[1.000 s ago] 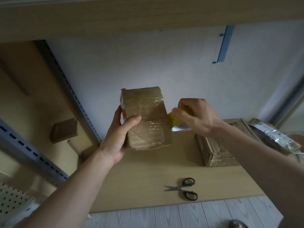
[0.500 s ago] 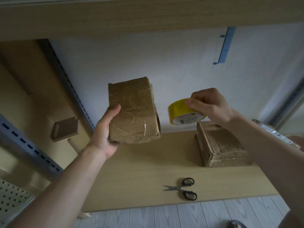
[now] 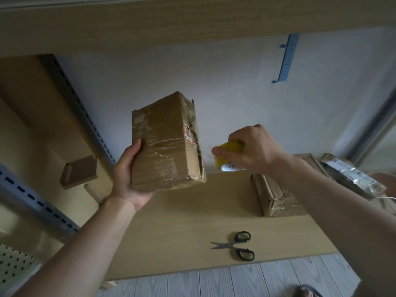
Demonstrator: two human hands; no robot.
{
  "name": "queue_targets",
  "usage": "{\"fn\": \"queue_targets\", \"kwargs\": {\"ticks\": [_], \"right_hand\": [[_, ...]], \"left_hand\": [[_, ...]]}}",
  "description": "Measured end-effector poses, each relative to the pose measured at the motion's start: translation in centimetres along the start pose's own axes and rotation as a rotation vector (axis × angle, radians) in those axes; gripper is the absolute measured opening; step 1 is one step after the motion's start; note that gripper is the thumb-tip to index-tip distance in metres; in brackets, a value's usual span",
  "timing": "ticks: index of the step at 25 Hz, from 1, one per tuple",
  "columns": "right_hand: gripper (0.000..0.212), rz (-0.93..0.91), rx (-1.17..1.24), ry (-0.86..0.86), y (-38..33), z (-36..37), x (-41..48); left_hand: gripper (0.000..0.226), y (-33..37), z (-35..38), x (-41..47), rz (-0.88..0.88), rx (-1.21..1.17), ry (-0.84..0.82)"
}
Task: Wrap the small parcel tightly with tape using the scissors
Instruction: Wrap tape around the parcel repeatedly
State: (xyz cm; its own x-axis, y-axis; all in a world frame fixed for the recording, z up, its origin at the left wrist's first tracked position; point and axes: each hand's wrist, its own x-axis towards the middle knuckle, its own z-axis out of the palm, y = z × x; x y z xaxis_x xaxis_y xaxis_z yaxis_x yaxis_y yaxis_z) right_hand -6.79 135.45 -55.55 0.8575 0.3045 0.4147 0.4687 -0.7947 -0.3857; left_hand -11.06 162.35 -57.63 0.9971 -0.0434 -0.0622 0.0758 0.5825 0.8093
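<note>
One small parcel, a brown cardboard box with clear tape already crossing its faces, is up in the air above the wooden table. It stands on end and leans a little. The left hand holds it from below and from the left side. The palm is under the lower corner and the thumb lies up along the front face, while the other fingers are hidden behind the box.

Near the parcel on its right, but not touching it, the right hand grips a roll of yellow tape. The fingers curl over the roll and cover most of it, so only some yellow edge and a bit of the white core show. I cannot tell if a strip of tape runs from the roll to the parcel.

The scissors lie flat near the front edge of the table, well apart from both hands. Their black handles are to the right, and the blades, slightly apart, point left.

At the right side of the table rests a second taped cardboard box, and just beside it a package in shiny plastic film. Behind is a pale wall with a blue strip fixed on it, and a wooden shelf passes overhead. At the left stands a grey slotted metal upright, with a little brown box lower down.
</note>
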Motion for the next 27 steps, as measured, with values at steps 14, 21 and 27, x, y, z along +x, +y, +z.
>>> {"fn": "queue_targets", "kwargs": {"ticks": [14,21,27], "right_hand": [[0.074,-0.062,0.243,-0.098,-0.5,0.7,-0.5],[0.077,-0.025,0.317,-0.099,-0.6,-0.1,-0.5],[0.071,-0.042,0.176,-0.113,-1.4,0.3,-0.4]], "left_hand": [[0.085,-2.7,-0.1,0.2,-0.204,-0.200,-0.295],[0.050,-3.8,0.7,0.9,0.025,0.483,-0.090],[0.075,-3.8,1.9,-0.8,-0.169,0.231,-0.278]]}}
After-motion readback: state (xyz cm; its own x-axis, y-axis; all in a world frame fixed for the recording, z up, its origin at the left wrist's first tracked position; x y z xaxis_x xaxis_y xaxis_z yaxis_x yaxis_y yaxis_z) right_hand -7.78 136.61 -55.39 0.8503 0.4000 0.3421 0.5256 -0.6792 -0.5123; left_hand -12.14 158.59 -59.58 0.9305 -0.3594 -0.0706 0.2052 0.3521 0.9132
